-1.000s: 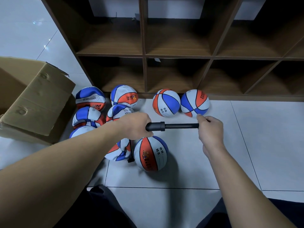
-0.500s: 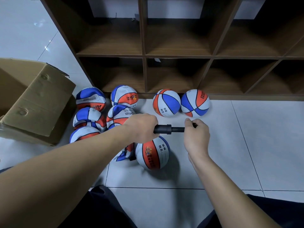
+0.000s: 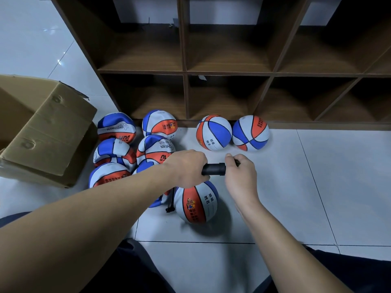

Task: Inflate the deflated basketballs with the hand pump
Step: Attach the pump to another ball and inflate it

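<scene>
The right hand [image 3: 240,174] has pushed the handle in against the hand pump [image 3: 213,169], gripped by the left hand [image 3: 186,169] above a basketball [image 3: 196,205] on the tiled floor [image 3: 296,187] before a wooden shelf [image 3: 228,70].

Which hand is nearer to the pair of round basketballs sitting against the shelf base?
Right. The right hand, gripping the pump handle, sits just below the two basketballs. The left hand grips the pump barrel farther left, nearer the flat balls.

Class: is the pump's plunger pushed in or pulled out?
Pushed in: the right hand on the handle sits against the hand pump barrel's end, no rod showing.
</scene>
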